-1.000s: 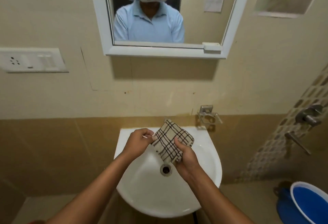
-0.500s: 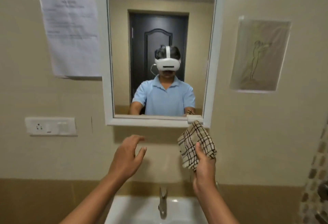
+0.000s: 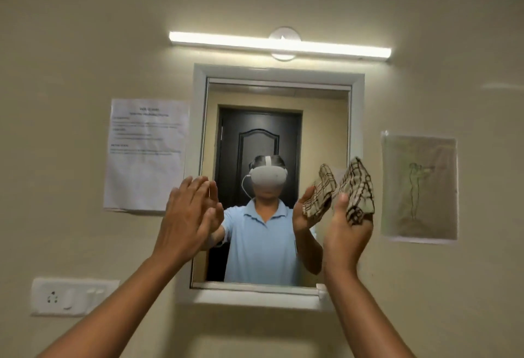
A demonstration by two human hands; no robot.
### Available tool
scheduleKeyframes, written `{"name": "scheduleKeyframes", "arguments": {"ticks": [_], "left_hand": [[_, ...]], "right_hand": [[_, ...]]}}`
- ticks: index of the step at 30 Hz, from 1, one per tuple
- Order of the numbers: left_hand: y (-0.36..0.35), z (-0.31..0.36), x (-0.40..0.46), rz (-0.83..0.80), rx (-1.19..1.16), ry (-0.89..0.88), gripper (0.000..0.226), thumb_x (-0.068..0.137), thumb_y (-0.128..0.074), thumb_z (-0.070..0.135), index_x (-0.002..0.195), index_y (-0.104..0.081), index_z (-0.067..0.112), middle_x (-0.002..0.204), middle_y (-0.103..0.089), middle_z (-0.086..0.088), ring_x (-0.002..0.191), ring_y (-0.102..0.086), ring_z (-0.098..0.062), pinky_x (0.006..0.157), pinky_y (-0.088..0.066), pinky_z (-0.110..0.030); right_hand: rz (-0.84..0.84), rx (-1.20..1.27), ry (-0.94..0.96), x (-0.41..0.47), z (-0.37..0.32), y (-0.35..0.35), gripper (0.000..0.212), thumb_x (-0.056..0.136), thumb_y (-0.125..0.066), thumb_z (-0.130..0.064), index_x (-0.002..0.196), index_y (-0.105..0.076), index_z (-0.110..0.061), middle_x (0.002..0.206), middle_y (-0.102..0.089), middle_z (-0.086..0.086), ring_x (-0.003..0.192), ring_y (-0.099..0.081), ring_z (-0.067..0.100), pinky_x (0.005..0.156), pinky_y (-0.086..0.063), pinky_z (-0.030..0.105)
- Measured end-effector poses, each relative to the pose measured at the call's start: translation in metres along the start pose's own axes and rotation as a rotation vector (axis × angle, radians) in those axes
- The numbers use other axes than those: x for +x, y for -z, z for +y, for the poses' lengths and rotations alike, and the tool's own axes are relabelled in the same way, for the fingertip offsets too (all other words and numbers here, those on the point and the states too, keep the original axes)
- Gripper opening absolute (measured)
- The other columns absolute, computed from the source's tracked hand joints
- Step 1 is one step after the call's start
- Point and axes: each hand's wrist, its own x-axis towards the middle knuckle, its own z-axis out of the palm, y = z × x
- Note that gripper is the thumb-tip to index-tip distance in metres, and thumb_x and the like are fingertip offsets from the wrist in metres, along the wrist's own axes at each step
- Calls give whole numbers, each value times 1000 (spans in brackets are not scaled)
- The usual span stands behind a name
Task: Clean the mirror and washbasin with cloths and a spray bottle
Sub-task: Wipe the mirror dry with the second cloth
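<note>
Your right hand (image 3: pixel 347 232) is raised in front of the mirror (image 3: pixel 278 184), fingers curled round a bunched checked cloth (image 3: pixel 357 191) that sticks up above your thumb, level with the mirror's right frame edge. Holding it wadded like that gives you a firm pad to press on the glass, though from this angle you cannot tell whether the cloth touches the mirror yet. Your left hand (image 3: pixel 188 213) holds nothing: its fingers are straight and together, palm turned toward the glass at the mirror's left edge, which looks like a bracing or steadying pose (whether it rests on the frame is unclear). The wiping of the mirror seems just about to begin, so the first stroke wants the cloth flattened against the glass near the top right corner. The washbasin and the spray bottle are out of view. A printed notice (image 3: pixel 146 154) hangs left of the mirror, a drawing (image 3: pixel 419 187) right of it, a tube light (image 3: pixel 279 44) above, and a switch plate (image 3: pixel 71 296) sits lower left.
</note>
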Motion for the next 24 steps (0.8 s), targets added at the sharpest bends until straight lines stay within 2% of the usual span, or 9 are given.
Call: {"name": "scheduleKeyframes", "arguments": {"ticks": [2, 5, 7, 10, 12, 14, 15, 17, 24], "left_hand": [[3, -9, 25, 19, 54, -2, 60, 96, -37, 37, 152, -29, 16, 161, -24, -4, 151, -8, -18, 123, -10, -45], [6, -19, 58, 30, 115, -9, 63, 96, -23, 40, 155, -17, 17, 164, -13, -3, 152, 1, -18, 123, -5, -46], [7, -25, 76, 35, 129, -18, 64, 96, -20, 38, 156, -9, 18, 164, -5, -2, 151, 6, -16, 123, -3, -46], [4, -31, 93, 61, 150, -57, 65, 96, -21, 32, 156, -3, 17, 165, 2, -2, 151, 9, -17, 123, -1, -46], [2, -32, 102, 92, 151, -88, 65, 96, -19, 32, 156, -2, 15, 165, 5, -3, 151, 9, -18, 123, 2, -45], [2, -35, 110, 120, 130, -92, 65, 97, -20, 32, 156, 0, 15, 165, 7, -3, 151, 10, -18, 122, 6, -42], [2, -36, 114, 130, 121, -89, 65, 97, -20, 33, 156, 1, 15, 165, 8, -2, 151, 10, -17, 122, 7, -42], [2, -38, 119, 142, 112, -89, 65, 97, -19, 33, 156, 2, 15, 165, 8, -2, 151, 10, -16, 123, 5, -43], [-4, -39, 119, 201, 118, -136, 64, 97, -20, 30, 156, -4, 10, 165, -1, -9, 152, 0, -22, 122, -7, -51]], "right_hand": [[-114, -164, 243, 16, -4, -22, 62, 86, -56, -46, 140, -47, -16, 139, -53, 2, 131, -48, 17, 110, -40, 34], [-284, -520, 571, 44, 11, -50, 76, 84, -57, -21, 153, -24, -24, 160, -23, 2, 149, -17, 19, 120, -21, 38], [-373, -776, 702, 57, 30, -62, 89, 85, -65, -15, 155, -12, -28, 164, -7, 0, 151, 1, 19, 122, -11, 48], [-478, -1094, 804, 59, 53, -64, 100, 83, -68, -20, 156, 0, -28, 163, 11, 4, 149, 17, 24, 120, -3, 55], [-526, -1160, 836, 56, 59, -62, 102, 85, -65, -45, 155, 7, -24, 162, 19, 6, 147, 22, 26, 119, 5, 55], [-572, -1183, 849, 51, 57, -62, 105, 83, -47, -74, 154, 10, -23, 160, 24, 7, 146, 25, 26, 118, 13, 53], [-592, -1189, 851, 50, 55, -64, 105, 82, -38, -80, 154, 12, -23, 159, 27, 7, 146, 26, 26, 118, 13, 54], [-614, -1200, 871, 51, 53, -69, 99, 84, -30, -80, 154, 13, -24, 159, 28, 7, 146, 27, 26, 118, 11, 56], [-602, -1237, 996, 84, 47, -86, 76, 97, -30, -61, 155, 7, -27, 161, 20, 4, 148, 21, 24, 118, 4, 54]]}}
